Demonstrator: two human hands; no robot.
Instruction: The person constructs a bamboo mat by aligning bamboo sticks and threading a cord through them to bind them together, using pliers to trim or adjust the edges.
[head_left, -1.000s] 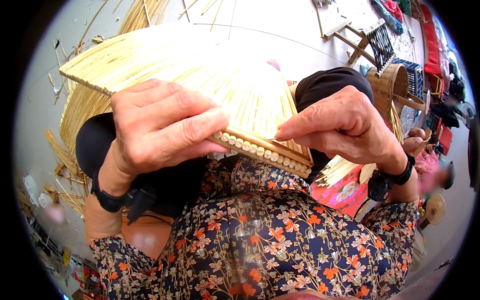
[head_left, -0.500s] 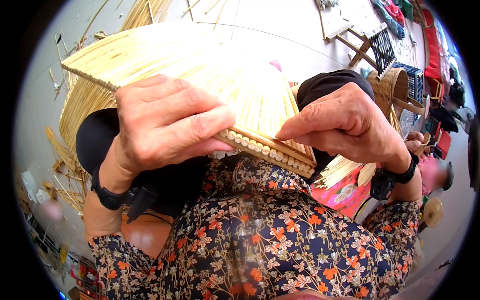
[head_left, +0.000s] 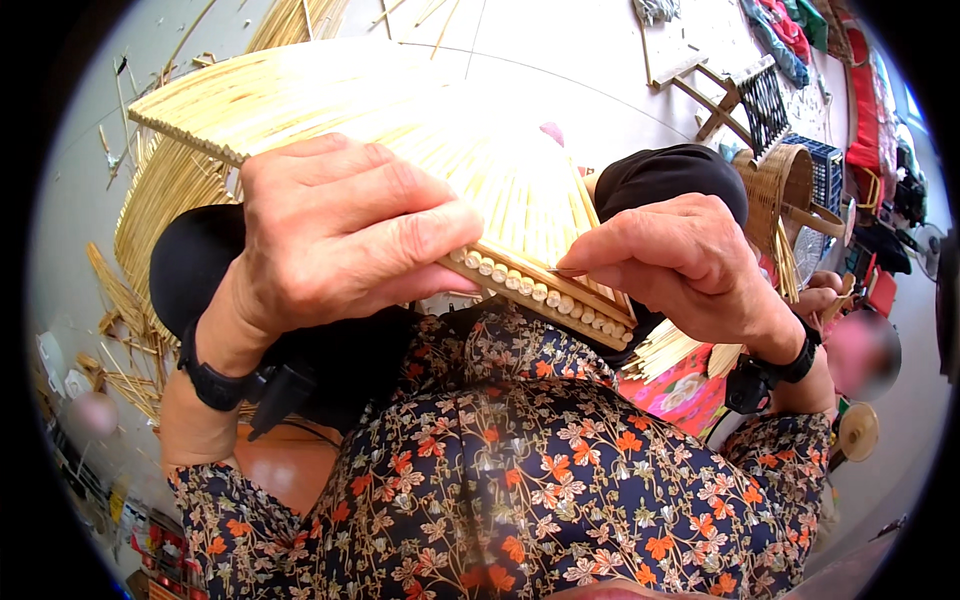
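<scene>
A wide mat of pale straw-like stalks (head_left: 520, 190) lies across my knees, fanning away from me. The round cut ends of its stalks (head_left: 540, 292) line the near edge, bordered by flat strips (head_left: 597, 297). My left hand (head_left: 345, 230) is closed over this edge, fingers on top and thumb beneath. Just right of it, my right hand (head_left: 685, 260) pinches a thin dark needle-like piece (head_left: 567, 271), whose tip shows at the border strip. Most of that piece is hidden by the fingers.
More stalks (head_left: 170, 230) lie to the left, with loose bits around them. At the right stand a wicker basket (head_left: 777, 185), a blue crate (head_left: 822, 165) and a folding stool (head_left: 735, 100). A stalk bundle (head_left: 670, 348) rests on red floral cloth (head_left: 690, 397). Another person's hand (head_left: 822, 290) shows beyond.
My right fingertips have lifted slightly off the border strip, and the thin dark piece shows between them and the edge. My left hand and the mat's edge have shifted slightly right.
</scene>
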